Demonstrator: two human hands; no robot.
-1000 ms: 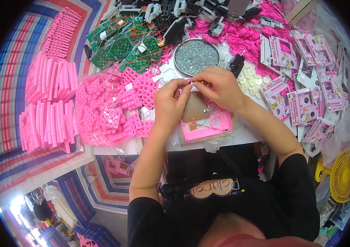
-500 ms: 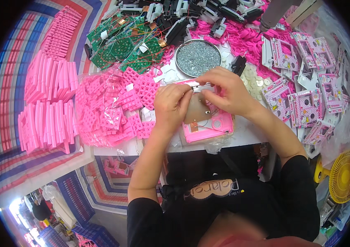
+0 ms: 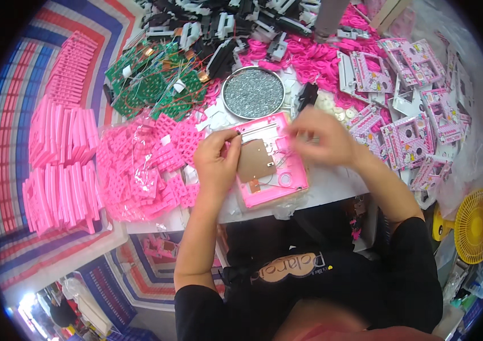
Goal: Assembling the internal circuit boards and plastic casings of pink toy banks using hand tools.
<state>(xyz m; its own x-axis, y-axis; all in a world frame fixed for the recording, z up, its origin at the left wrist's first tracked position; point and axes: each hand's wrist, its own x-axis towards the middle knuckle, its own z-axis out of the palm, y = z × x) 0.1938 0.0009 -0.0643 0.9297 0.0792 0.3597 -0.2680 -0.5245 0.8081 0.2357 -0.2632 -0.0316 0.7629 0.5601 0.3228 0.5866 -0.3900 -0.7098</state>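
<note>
On the table edge in front of me lies a pink plastic case, open side up. Inside it are a brown board, thin wires and a slim metal rod along the far side. My left hand is closed at the case's far left corner, thumb and forefinger pinched on its edge beside a small dark part at the rod's end. My right hand hovers at the right side of the case. Its fingers are bent and smeared by motion, so what they hold, if anything, is unclear.
Beyond the case stands a round metal dish of small screws. Green circuit boards, bagged pink grilles and stacked pink panels lie leftward. Printed faceplates pile up at right, above a yellow fan.
My right hand has pulled back from the rod to the case's right side, uncovering the case's inside. My left hand stays at the far left corner. The whole view has shifted slightly.
</note>
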